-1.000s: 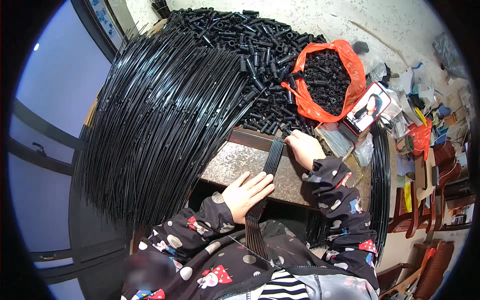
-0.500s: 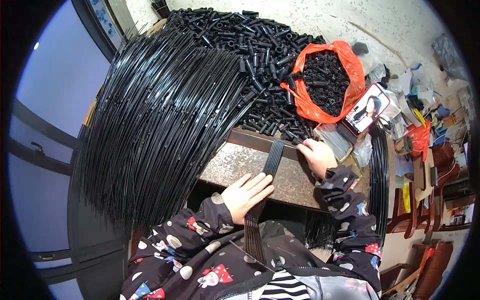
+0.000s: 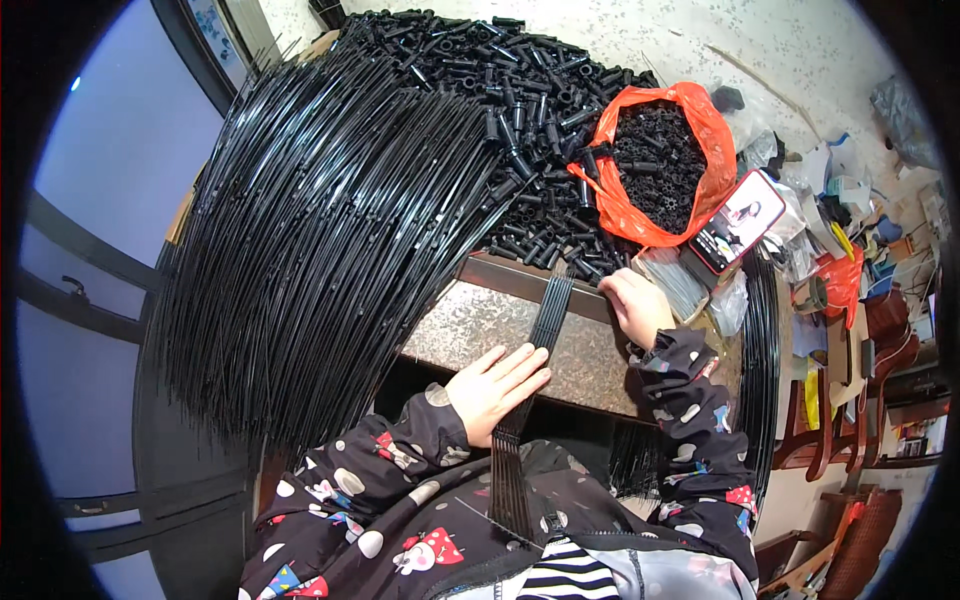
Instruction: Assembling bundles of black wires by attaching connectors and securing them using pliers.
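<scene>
Across the black rods [image 3: 549,318], the left hand [image 3: 497,392] lies flat, fingers straight; the right hand [image 3: 640,306] curls near black parts [image 3: 545,250], grip unclear.

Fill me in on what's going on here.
A person's left hand lies flat across a row of slim black rods over the speckled brown tabletop. The right hand, fingers curled, is at the edge of a pile of small black plastic parts; whether it holds one is unclear. A heap of thin black rods lies left.
</scene>
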`<move>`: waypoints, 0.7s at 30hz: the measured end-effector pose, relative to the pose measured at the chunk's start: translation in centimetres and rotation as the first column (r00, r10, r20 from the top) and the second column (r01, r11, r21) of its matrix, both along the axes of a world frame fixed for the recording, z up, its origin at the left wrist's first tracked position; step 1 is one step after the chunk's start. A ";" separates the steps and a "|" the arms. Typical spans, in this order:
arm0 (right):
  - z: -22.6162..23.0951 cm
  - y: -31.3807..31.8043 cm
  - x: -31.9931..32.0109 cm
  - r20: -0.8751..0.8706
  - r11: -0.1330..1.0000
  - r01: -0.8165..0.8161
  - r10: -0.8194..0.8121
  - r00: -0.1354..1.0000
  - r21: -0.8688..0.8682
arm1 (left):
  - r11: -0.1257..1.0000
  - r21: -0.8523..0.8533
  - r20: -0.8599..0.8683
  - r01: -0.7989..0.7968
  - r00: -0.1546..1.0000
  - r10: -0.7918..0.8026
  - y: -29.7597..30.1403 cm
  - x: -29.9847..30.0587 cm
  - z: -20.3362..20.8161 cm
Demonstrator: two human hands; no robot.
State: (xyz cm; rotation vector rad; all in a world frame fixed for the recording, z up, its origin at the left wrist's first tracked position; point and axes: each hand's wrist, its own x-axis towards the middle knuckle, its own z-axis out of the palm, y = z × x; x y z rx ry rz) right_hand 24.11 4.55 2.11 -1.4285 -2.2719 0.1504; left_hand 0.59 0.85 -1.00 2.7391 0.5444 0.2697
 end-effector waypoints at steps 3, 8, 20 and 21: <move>1.0 0.0 -0.5 -0.045 1.000 -0.012 0.011 0.999 -0.022 | 1.000 0.002 -0.035 0.002 0.999 -0.002 0.2 0.0 0.6; 0.2 -0.6 -1.4 -0.105 0.992 0.051 -0.063 0.992 -0.116 | 1.000 0.010 -0.035 0.007 0.999 -0.007 -0.1 -0.6 0.3; 1.8 0.5 0.1 -0.381 0.911 0.392 -0.320 0.867 0.126 | 1.000 0.012 -0.028 0.014 1.000 -0.013 -0.1 -0.3 -0.1; 2.4 0.1 1.6 -0.163 0.888 0.457 -0.443 0.882 0.057 | 0.999 0.018 -0.019 0.033 0.999 -0.033 0.1 -0.1 -0.2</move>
